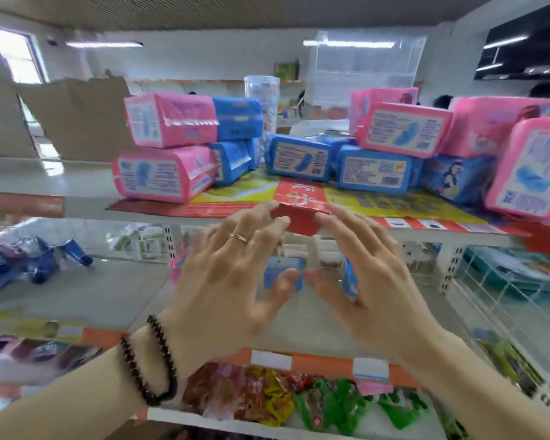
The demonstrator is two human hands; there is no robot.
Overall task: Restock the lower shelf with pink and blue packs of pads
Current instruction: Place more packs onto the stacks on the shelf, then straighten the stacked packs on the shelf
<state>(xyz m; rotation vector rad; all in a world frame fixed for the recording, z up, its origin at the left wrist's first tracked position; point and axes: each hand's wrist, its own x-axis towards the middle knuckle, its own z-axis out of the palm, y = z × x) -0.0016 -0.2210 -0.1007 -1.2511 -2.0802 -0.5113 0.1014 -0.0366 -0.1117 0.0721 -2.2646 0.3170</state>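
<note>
The pink and blue packs of pads lay heaped on the top shelf, most of them toward its right end and set back from the front edge, on a flattened printed carton whose red flap hung over that edge. They looked like stock parked there within easy reach. On the lower shelf, a few packs stood far back at the middle; a blue pack showed between the hands, and a pink one was half hidden behind the left hand. The front of that shelf held none.

The left hand and the right hand hung just apart before the shelf gap, fingers spread and loose, gripping nothing, palms turned toward each other. I took them to be reaching in to square the back row, though blur made this uncertain. Snack bags filled the shelf below.
</note>
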